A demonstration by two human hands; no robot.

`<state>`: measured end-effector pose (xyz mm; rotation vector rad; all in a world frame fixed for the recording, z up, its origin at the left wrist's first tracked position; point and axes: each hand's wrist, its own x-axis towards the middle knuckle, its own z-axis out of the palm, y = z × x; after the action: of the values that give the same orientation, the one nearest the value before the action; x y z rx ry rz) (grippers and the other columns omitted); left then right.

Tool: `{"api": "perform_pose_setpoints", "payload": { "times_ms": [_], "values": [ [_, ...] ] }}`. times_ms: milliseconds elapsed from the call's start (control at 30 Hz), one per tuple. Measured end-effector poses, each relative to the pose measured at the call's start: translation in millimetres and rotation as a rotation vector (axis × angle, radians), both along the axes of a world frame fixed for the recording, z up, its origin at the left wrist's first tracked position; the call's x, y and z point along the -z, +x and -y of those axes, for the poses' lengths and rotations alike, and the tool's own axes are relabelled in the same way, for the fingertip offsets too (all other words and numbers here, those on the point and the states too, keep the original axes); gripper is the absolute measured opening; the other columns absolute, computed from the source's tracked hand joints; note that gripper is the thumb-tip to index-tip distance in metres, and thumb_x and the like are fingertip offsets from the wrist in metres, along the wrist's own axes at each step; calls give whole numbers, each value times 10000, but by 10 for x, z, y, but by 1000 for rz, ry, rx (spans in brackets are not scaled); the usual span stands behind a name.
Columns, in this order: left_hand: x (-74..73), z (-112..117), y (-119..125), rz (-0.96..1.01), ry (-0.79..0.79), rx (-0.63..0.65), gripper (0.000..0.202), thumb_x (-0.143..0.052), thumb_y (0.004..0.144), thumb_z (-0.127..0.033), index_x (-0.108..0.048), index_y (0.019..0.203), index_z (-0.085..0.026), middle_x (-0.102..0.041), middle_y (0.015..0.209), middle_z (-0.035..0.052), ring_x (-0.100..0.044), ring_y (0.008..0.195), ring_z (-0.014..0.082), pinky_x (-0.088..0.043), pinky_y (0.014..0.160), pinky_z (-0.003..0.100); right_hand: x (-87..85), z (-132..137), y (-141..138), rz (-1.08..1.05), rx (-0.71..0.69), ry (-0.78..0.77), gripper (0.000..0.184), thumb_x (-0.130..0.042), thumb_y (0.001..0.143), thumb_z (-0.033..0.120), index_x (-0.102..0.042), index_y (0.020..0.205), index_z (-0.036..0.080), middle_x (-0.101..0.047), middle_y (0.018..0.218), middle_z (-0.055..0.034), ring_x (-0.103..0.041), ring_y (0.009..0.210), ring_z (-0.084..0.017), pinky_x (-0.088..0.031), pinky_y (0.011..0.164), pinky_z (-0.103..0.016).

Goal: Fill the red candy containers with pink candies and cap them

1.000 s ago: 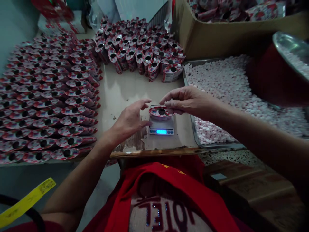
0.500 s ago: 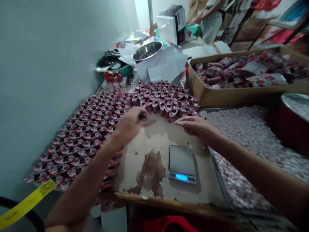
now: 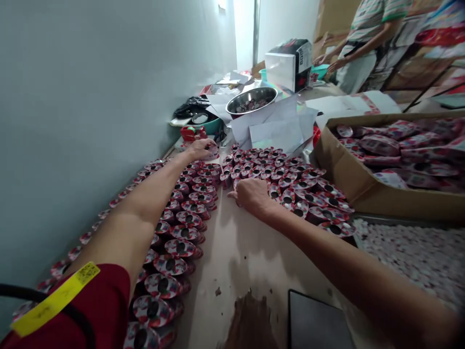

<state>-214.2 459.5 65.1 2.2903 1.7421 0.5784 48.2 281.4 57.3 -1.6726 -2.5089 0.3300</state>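
Rows of standing red-and-white printed pouches (image 3: 189,220) with dark round openings run along the left of the table. A second group of the same pouches (image 3: 286,182) stands beyond and to the right. My left hand (image 3: 199,149) is stretched to the far end of the left rows, its fingers closed on a printed pouch (image 3: 212,153). At the near left edge of the second group is my right hand (image 3: 252,195), with its fingers curled together. Whatever it may hold is hidden behind the knuckles. Small white pieces sit on some of the right-hand pouches.
An open cardboard box (image 3: 366,182) full of pouches stands at right, beside a tray of small white-pink pieces (image 3: 407,252). The scale (image 3: 316,322) lies at the near edge. Farther back are a steel bowl (image 3: 232,110) and a person in a striped shirt (image 3: 366,24).
My view has shifted forward and left. My left hand has reached farther away, to the back of the left rows. My right hand has moved in beside the second group, its fingers now curled.
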Motion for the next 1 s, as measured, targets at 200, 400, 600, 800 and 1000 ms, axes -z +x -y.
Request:
{"api": "perform_pose_setpoints", "payload": {
  "times_ms": [200, 400, 600, 800, 1000],
  "values": [
    [267, -33, 35, -26, -120, 100, 516, -675, 666, -307, -770, 1161, -197, -798, 1121, 20, -713, 1078, 239, -537, 1000, 286, 35, 4, -195, 91, -38, -11, 275, -682, 988, 258, -844, 1177, 143, -808, 1138, -245, -784, 1111, -326, -558, 841, -347],
    [220, 272, 159, -62, -111, 116, 476, -602, 825, -534, -777, 1094, -183, -805, 1176, 88, -698, 1135, 270, -520, 1075, 347, -256, 442, 83, 76, -62, -55, 315, -604, 996, 319, -864, 1129, 202, -833, 1084, -190, -796, 1010, -295, -516, 732, -320],
    [-132, 1107, 275, -121, -17, 221, 598, -670, 842, -557, -736, 1316, -200, -723, 1356, 144, -643, 1280, 338, -430, 1195, 447, -538, 1725, 1126, 179, -144, -136, 349, -595, 1026, 385, -861, 898, 198, -825, 906, -142, -737, 766, -239, -298, 585, -308],
    [-461, 2697, 588, -272, -48, 524, 380, -699, 940, -364, -760, 1292, -233, -738, 1301, 115, -698, 1198, 277, -509, 1099, 378, -79, 2881, 1886, 148, -231, 6, 219, -621, 955, 106, -783, 874, 228, -767, 792, -49, -674, 669, -187, -241, 584, -312],
    [-357, 4088, 1071, -375, -57, 625, 414, -796, 931, -285, -727, 1334, -221, -743, 1342, 118, -706, 1222, 294, -525, 1071, 404, 141, 3210, 1946, -235, -21, 27, 217, -613, 996, 247, -810, 907, 258, -792, 863, -77, -729, 778, -244, -443, 659, -307]
  ]
}}
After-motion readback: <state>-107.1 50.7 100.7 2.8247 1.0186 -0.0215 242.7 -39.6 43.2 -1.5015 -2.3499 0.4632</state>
